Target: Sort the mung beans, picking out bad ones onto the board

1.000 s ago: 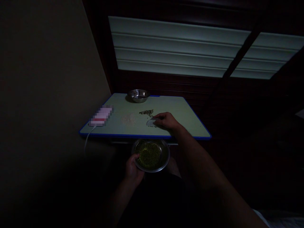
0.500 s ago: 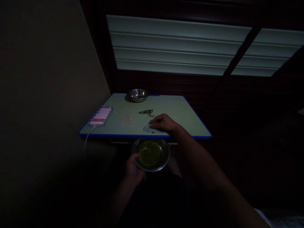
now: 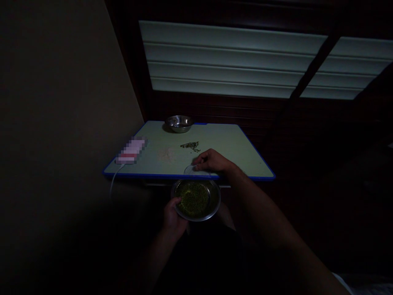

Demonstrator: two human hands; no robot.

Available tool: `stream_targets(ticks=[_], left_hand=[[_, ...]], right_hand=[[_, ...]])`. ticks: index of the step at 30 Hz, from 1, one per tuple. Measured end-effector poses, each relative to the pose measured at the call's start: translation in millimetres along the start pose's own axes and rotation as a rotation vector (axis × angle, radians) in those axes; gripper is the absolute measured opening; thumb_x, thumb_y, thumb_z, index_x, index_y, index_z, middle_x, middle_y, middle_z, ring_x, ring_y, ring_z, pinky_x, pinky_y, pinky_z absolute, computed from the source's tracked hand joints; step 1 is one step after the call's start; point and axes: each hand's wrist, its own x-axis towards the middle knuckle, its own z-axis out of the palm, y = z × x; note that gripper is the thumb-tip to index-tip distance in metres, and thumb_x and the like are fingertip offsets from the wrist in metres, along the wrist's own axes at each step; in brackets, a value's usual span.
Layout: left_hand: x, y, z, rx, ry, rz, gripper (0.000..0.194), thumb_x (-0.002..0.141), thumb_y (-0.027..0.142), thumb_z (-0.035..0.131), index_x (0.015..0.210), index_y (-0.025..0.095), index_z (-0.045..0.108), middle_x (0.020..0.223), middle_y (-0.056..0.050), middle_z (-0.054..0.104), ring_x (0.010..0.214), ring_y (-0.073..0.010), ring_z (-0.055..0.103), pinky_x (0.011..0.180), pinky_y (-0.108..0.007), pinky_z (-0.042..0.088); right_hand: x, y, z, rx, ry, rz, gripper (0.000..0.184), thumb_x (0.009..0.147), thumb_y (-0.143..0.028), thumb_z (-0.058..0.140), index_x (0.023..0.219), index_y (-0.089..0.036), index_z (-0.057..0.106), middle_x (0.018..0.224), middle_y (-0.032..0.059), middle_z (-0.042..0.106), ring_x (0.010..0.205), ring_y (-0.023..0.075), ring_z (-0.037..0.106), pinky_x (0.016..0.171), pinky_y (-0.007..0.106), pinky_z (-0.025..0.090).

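My left hand (image 3: 174,216) grips the rim of a metal bowl (image 3: 215,209), its thumb over the edge. Small green beans or grains (image 3: 194,198) lie in that bowl, which is held just below the table's front edge. At the front of the table (image 3: 239,151), my right hand (image 3: 211,160) is closed on a thin, clear, flat piece (image 3: 190,170) with a curved edge; its exact kind is hard to make out in the dim light. Beyond the fingers lies a small dark patch of beans or grains (image 3: 190,145). To the left is a pale, whitish scatter (image 3: 166,154).
A second metal bowl (image 3: 179,124) stands at the table's back edge. On the left side lies a blurred pink phone-like object (image 3: 132,150) with a white cable (image 3: 113,180) hanging down. A wall (image 3: 70,82) borders the left, and slatted panels (image 3: 224,61) rise behind.
My right hand has drawn the clear piece slightly toward the table's front edge. Dark bits seen earlier beside the piece at that edge no longer show. The left hand and bowl stay almost still.
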Motion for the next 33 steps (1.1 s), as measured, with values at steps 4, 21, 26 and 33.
stream_targets(ticks=[4,21,26,33], left_hand=[[0.4,-0.1,0.3,0.010,0.010,0.003,0.031,0.070,0.015,0.055,0.098,0.013,0.069,0.086,-0.010,0.074,0.082,-0.0243,0.070,0.076,-0.037,0.057],[-1.4,-1.8,-3.7,0.025,0.034,-0.010,0.037,0.069,0.014,0.053,0.103,0.014,0.068,0.082,-0.009,0.074,0.083,-0.0261,0.070,0.079,-0.043,0.057],[-0.3,-3.3,-5.5,0.018,0.030,-0.006,0.040,0.069,0.014,0.053,0.106,0.013,0.068,0.081,-0.009,0.074,0.083,-0.0263,0.070,0.079,-0.043,0.057],[-0.5,-4.4,-3.6,0.021,0.047,-0.008,0.037,0.072,0.012,0.051,0.106,0.008,0.067,0.079,-0.011,0.075,0.080,-0.0256,0.071,0.079,-0.042,0.057]], right_hand=[[-0.3,-0.3,-0.7,0.017,-0.030,0.007,0.034,0.055,-0.033,0.081,0.082,-0.012,0.073,0.061,-0.0014,0.064,0.053,0.0080,0.051,0.055,0.023,0.041],[22.6,26.7,-19.4,-0.186,0.867,-0.064,0.017,0.072,-0.024,0.053,0.088,-0.020,0.055,0.070,0.0001,0.063,0.065,0.0143,0.056,0.066,0.026,0.045],[22.1,31.9,-22.6,-0.318,0.855,-0.071,0.020,0.068,-0.017,0.050,0.082,-0.019,0.063,0.082,0.0026,0.067,0.077,0.0153,0.058,0.078,0.028,0.044],[27.3,39.8,-24.5,-0.283,0.832,-0.066,0.021,0.068,-0.020,0.051,0.082,-0.018,0.065,0.082,0.0018,0.068,0.075,0.0154,0.059,0.077,0.028,0.045]])
